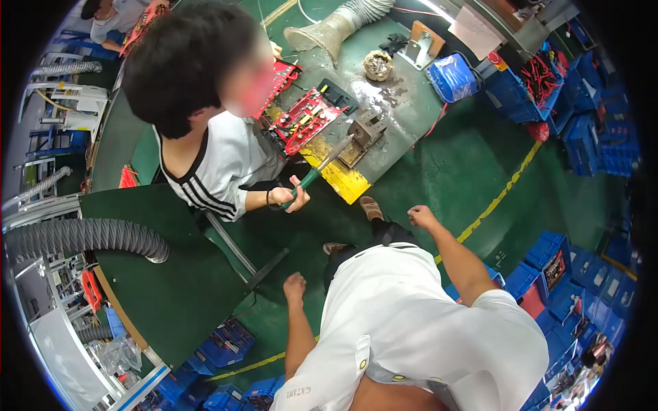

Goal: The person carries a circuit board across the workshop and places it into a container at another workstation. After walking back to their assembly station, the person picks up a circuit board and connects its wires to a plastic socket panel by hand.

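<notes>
My left hand [295, 286] hangs low at my side over the green floor, fingers curled in, with no object visible in it. Held out in front of me, my right hand [421, 216] is loosely closed and also shows nothing in it. It is nearest to the yellow-marked corner of the workbench [394, 156], but apart from it. At that bench a seated co-worker's hand [296, 194] grips the green handle of a large soldering iron [312, 178]. The iron's tip reaches a metal stand [368, 133]. Beside it lies a red circuit board [308, 122] with many components.
On the bench stand a ball of metal wool [378, 65], a blue spool [453, 78] and a fume duct [325, 34]. A green table [164, 274] lies to my left under a grey hose [89, 238]. Blue bins [548, 253] line my right side.
</notes>
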